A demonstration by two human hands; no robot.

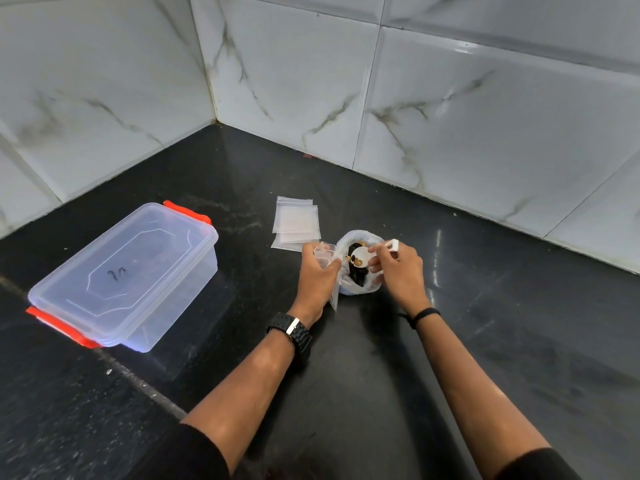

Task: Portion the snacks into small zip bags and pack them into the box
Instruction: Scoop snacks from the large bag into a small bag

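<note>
Status: early stage. At far left on the tabletop [450, 341], the box [124, 275] stands with its clear lid seated and the red clips [188, 211] at both ends; I see no filled bags inside it, so packing has not begun and the lid must come off first. Further right, a small stack of spare zip bags [296, 223] lies flat, unfilled, just beyond my left hand [317, 271].

My left hand grips one zip bag [329, 261], fingers curled round its upper part, with the mouth turned toward the snack pouch [358, 263] just beside it. The pouch is open on the tabletop, with dark and tan snacks [356, 268] showing inside.

My right hand [398, 271] pinches a white scoop [363, 259] by its handle, with the bowl over the pouch opening and a few pieces on it, near the held bag's mouth but not inside it.

Judgement: first portion in hand; filling, sealing and boxing all remain.
</note>
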